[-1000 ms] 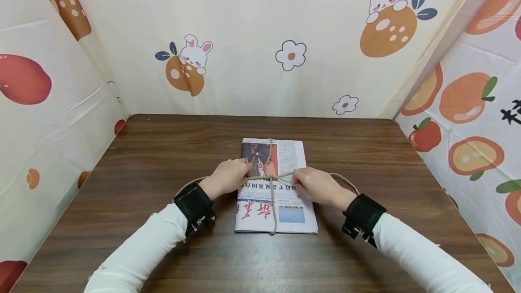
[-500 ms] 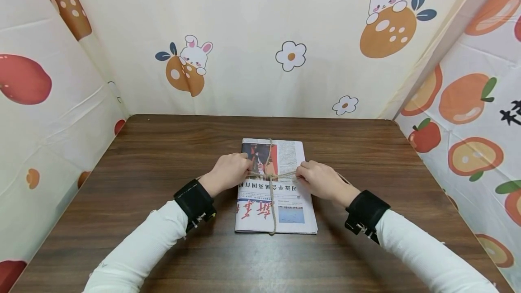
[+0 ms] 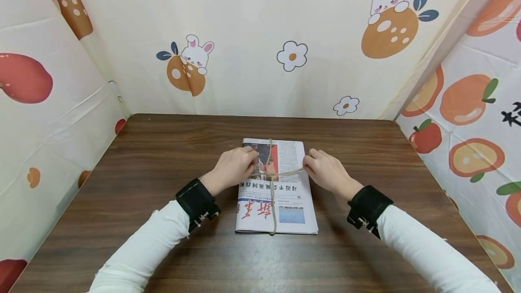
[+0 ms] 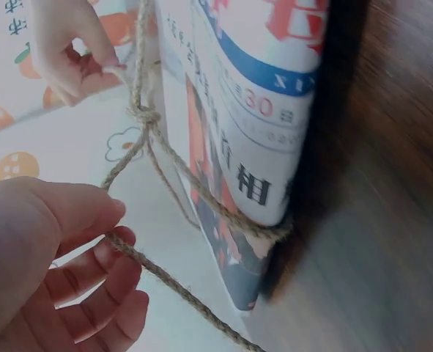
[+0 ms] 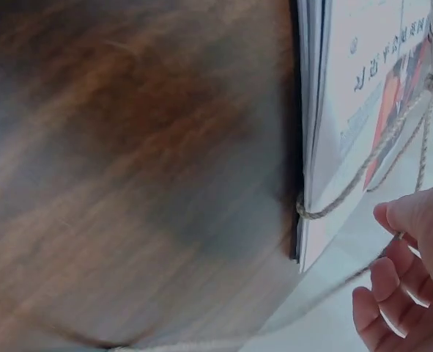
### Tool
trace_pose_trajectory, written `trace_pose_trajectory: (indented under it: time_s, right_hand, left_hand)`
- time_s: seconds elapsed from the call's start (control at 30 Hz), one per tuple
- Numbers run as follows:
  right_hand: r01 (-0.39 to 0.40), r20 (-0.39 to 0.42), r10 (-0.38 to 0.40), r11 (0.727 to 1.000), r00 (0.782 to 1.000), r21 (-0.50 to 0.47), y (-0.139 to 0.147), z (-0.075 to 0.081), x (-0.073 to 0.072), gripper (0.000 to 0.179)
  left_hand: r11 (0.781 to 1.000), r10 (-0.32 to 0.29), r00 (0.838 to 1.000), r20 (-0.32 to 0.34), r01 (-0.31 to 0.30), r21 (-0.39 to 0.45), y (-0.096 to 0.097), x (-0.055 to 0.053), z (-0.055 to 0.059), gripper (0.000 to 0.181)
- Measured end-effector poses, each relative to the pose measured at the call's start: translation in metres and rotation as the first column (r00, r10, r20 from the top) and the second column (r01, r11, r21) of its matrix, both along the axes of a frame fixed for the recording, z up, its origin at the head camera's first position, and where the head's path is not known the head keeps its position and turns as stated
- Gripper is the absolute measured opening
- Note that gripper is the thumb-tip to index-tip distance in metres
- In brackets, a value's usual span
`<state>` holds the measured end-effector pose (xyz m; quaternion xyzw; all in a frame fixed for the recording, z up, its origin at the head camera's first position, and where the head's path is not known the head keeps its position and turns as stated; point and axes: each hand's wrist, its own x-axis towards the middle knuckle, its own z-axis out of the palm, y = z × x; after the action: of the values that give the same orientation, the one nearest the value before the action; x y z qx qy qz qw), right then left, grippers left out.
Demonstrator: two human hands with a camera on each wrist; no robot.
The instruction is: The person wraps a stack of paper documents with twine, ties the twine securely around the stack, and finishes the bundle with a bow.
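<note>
A folded stack of newspapers (image 3: 291, 198) lies flat on the table, bound crosswise with jute twine (image 3: 272, 202). The strands meet in a knot (image 4: 144, 115) on the top face. My left hand (image 3: 233, 168) pinches one twine end between thumb and forefinger above the stack's left part; the left wrist view shows the tail (image 4: 194, 301) running down past the fingers. At the stack's right edge, my right hand (image 3: 329, 173) pinches the other end, and its tail (image 5: 326, 293) trails away toward the table. The stretch between the knot and the right hand looks taut.
The stack sits mid-table on a dark wood-grain tabletop (image 3: 171, 144). Printed cloth (image 3: 244, 21) hangs behind the table's far edge and along both sides. Black bands (image 3: 369, 207) circle both wrists over white sleeves (image 3: 142, 243).
My right hand has moved right and slightly up, drawing its twine end outward. The left hand has risen slightly, and the twine's crossing sits a little higher on the stack.
</note>
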<state>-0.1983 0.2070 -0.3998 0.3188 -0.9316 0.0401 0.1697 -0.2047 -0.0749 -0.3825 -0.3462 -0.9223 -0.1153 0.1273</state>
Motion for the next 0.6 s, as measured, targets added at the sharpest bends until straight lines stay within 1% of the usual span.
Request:
trace_pose_trajectory:
  time_s: [0.17,0.33,0.47,0.6]
  right_hand:
    - [0.017,-0.034,-0.019,0.999,0.999,-0.042,-0.003,0.004,-0.007,0.008]
    - [0.015,-0.054,-0.020,0.997,0.998,-0.079,-0.010,0.007,-0.014,0.011]
    - [0.049,-0.021,-0.052,0.990,0.998,-0.136,-0.018,0.011,-0.017,0.007]
    - [0.109,0.039,-0.103,0.969,0.994,-0.221,-0.026,0.017,-0.019,0.006]
  left_hand:
    - [0.997,0.002,0.999,0.048,-0.005,0.078,0.005,0.002,0.001,0.005]
    - [0.993,-0.012,0.997,0.071,0.003,0.119,0.008,0.003,0.001,0.005]
    - [0.991,-0.019,0.997,0.078,0.008,0.134,0.009,0.004,0.000,0.004]
    - [0.988,-0.028,0.995,0.093,0.014,0.154,0.009,0.004,-0.001,0.005]
